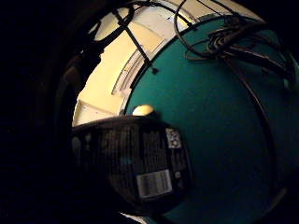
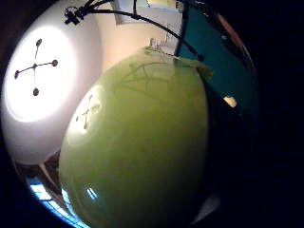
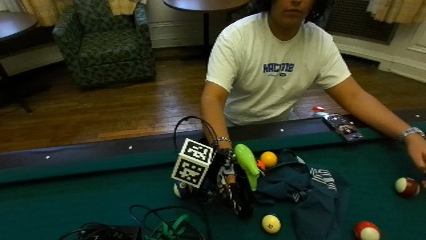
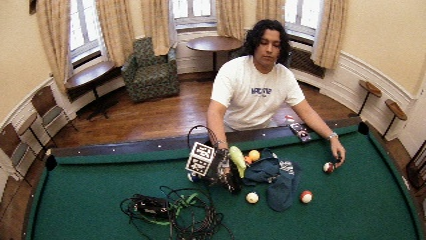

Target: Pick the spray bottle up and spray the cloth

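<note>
In the outside view my gloved right hand [image 3: 223, 172] grips the spray bottle [image 3: 243, 185], which has a lime-green upper part and a black labelled body. The bottle stands tilted just left of the dark blue cloth [image 3: 299, 187], which lies crumpled on the green felt [image 3: 80, 205]. Its green end points up towards the person. I cannot tell whether its black base touches the felt. The thumb side palm view is filled by the bottle's green part [image 2: 137, 152]. The little finger side palm view shows the bottle's black label with its barcode [image 1: 140, 168] over the felt [image 1: 219, 116].
Billiard balls lie around the cloth: an orange one [image 3: 268, 158], a yellow one [image 3: 271, 223], a red one [image 3: 367, 231] and a red-and-white one [image 3: 407, 186] by the person's bare hand [image 3: 419, 152]. A cable tangle [image 3: 153, 227] lies at the front left. A phone [image 3: 345, 127] rests on the rail.
</note>
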A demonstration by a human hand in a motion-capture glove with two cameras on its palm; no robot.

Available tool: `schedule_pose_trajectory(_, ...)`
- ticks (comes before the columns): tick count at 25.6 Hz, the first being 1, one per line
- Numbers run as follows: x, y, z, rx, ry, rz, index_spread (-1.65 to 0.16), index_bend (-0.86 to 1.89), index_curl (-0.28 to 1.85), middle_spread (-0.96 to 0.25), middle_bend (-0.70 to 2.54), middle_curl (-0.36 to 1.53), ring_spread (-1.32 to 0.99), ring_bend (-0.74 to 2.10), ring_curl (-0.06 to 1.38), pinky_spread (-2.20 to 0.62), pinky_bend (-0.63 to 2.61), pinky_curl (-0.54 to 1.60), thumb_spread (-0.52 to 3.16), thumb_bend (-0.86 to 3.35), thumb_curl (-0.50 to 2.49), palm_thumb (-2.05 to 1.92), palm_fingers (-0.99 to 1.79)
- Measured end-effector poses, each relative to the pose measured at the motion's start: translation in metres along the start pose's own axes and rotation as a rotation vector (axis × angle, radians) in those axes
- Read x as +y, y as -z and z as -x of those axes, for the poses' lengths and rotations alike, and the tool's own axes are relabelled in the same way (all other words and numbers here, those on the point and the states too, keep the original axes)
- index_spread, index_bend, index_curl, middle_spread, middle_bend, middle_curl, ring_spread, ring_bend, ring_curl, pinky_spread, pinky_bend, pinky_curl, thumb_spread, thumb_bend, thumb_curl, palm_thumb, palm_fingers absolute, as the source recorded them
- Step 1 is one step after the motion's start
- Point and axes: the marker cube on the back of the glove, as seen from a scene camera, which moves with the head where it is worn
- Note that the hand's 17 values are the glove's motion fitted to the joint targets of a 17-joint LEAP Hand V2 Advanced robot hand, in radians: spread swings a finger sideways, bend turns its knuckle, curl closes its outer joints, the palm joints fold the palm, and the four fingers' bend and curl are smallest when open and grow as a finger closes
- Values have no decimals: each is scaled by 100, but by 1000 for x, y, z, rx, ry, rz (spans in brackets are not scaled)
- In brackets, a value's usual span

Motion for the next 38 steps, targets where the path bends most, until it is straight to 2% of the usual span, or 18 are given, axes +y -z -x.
schedule_pose_trajectory(8,-17,-4,-3,5,-42,-29,-30,13,18,-14,18,36,-25,62,35,-3,47,39,90,-1,48,98,47)
schedule_pose_trajectory(10,-19,-3,-3,16,-57,-56,-32,18,20,-13,19,36,-25,61,34,-4,44,38,90,-1,48,99,58)
schedule_pose_trajectory(13,-20,-3,-4,29,-87,-98,-32,23,24,-15,25,38,-26,62,33,-8,37,35,88,-2,49,100,91)
schedule_pose_trajectory(18,-19,-3,-3,-2,-123,-149,-31,18,27,-21,37,43,-25,58,34,-11,29,33,77,-3,52,99,112)
schedule_pose_trajectory(27,-11,2,12,-84,-27,-135,-28,25,37,-20,52,50,-22,61,40,-23,30,36,62,-4,56,95,144)
schedule_pose_trajectory(33,-10,37,39,-49,57,-111,-26,35,43,-19,58,53,-21,66,43,-28,30,36,53,-3,61,93,147)
schedule_pose_trajectory(38,-18,66,80,98,150,-41,-25,38,47,-18,61,54,-20,68,44,-30,33,37,48,-3,64,93,144)
